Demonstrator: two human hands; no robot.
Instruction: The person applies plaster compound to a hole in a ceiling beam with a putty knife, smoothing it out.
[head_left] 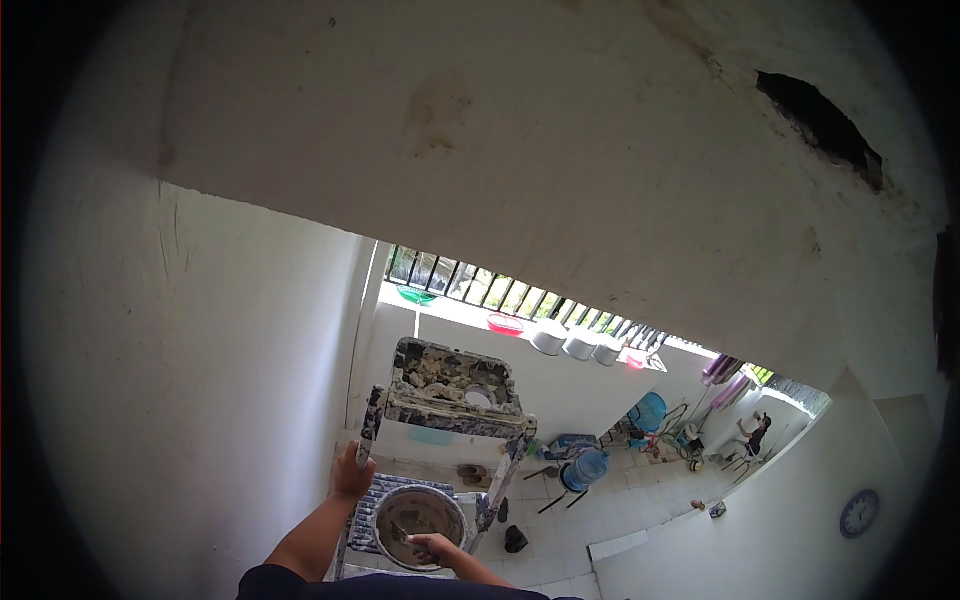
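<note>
My left hand (352, 473) is closed around the side rail of a paint-spattered stepladder (368, 432). A round bucket (464, 525) with greyish plaster inside rests on a lower step in front of me. Over that bucket, my right hand (432, 549) is wrapped around the handle of a small trowel (400, 530), whose blade reaches into the bucket and is partly hard to make out. The ladder's top tray (450, 412) is crusted with dried plaster and carries a round whitish piece (480, 397).
A stained ceiling (430, 150) with a dark hole (822, 128) is close overhead. Metal pots (579, 343) and a red basin (505, 324) line the window ledge. Below are a blue water jug (586, 468), slippers (472, 474) and a seated person (755, 435). A clock (860, 514) hangs at right.
</note>
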